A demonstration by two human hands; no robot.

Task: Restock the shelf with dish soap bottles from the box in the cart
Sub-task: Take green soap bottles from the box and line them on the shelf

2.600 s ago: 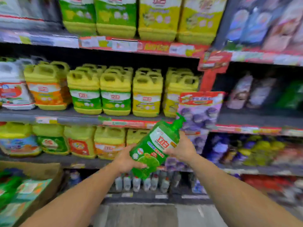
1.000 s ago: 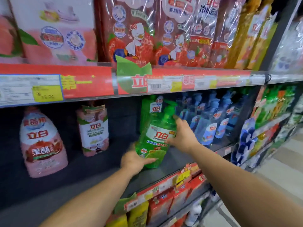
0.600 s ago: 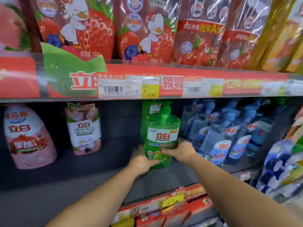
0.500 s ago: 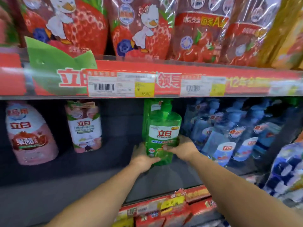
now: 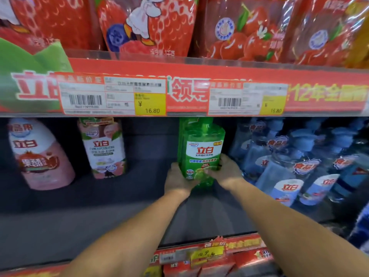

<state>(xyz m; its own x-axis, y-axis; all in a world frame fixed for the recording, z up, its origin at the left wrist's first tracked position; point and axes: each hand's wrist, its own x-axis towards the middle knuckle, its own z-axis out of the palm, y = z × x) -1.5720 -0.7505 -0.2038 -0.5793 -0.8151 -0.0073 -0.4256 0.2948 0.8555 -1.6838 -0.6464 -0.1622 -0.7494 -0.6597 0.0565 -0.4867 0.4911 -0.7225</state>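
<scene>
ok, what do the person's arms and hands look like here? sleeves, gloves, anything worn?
Both forearms are bare as far as the frame shows: no sleeve edge in view. The left hand and right hand wear no gloves. No watch, band or bracelet shows at either wrist, and no ring shows on the visible fingers. No markings or tags are visible on either arm.

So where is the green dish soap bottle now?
In the head view the green dish soap bottle stands centre on the dark shelf, held by both hands, directly before another green bottle, left of the blue bottles.
</scene>
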